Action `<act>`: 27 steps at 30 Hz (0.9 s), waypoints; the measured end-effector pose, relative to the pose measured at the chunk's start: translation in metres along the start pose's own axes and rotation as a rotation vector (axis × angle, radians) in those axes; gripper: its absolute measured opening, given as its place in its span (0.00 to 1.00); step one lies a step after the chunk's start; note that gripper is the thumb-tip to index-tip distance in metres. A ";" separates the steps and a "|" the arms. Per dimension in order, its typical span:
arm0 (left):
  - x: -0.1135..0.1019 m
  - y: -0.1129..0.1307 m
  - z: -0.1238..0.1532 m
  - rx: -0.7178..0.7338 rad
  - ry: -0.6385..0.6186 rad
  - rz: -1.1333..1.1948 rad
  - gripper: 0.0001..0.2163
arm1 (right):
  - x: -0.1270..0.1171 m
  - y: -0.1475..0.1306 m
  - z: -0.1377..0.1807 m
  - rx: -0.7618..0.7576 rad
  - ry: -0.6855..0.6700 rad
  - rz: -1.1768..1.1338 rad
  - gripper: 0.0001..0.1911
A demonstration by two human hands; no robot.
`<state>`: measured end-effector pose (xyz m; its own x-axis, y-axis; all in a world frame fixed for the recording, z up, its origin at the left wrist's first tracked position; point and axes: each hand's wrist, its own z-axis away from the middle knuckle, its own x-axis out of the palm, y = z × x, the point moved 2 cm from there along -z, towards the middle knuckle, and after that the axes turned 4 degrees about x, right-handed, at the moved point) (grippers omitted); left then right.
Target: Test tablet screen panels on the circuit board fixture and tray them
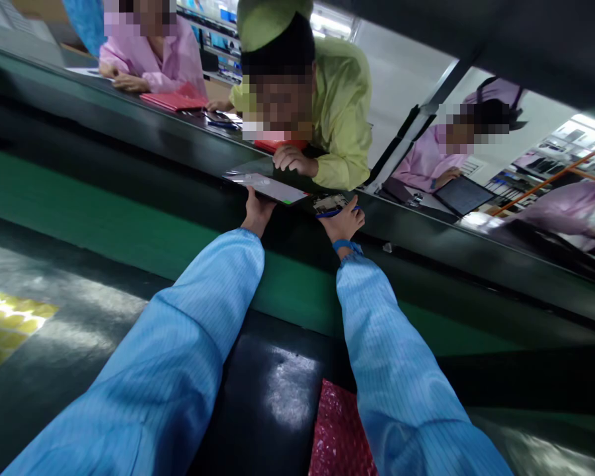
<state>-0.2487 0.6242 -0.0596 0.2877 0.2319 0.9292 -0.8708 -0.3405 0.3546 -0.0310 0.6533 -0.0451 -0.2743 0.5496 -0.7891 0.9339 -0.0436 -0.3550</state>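
Both my arms, in blue striped sleeves, reach forward across the bench. My left hand [258, 211] grips the near edge of a thin flat panel [272, 188], pale on top with a green mark at one corner; most of the fingers are under it. Closed around a smaller dark piece is my right hand [344, 221]. This electronic assembly [331, 202] shows light metallic parts and a blue edge. A blue band circles my right wrist. Just beyond the panel is the hand of a co-worker [295, 160] in yellow-green; whether it touches the panel I cannot tell.
A green conveyor belt [143, 231] crosses between me and the far ledge. Red bubble wrap [340, 430] lies on the dark near surface [287, 377]. Red packets [176, 98] and other people in pink are along the far side. Yellow round pieces [10, 324] lie at left.
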 end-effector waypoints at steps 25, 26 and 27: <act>-0.001 0.063 0.097 0.138 0.135 -0.169 0.24 | -0.125 -0.055 0.075 0.467 -0.359 -0.603 0.61; -0.003 0.074 0.115 0.155 0.154 -0.209 0.23 | -0.142 -0.059 0.087 0.452 -0.375 -0.648 0.62; -0.005 0.086 0.133 0.170 0.170 -0.252 0.23 | -0.159 -0.062 0.101 0.436 -0.389 -0.690 0.62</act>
<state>-0.2718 0.4722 -0.0195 0.4026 0.4716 0.7845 -0.6978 -0.3966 0.5965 -0.0686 0.4848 0.0520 -0.8736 0.2531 -0.4157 0.3845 -0.1647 -0.9083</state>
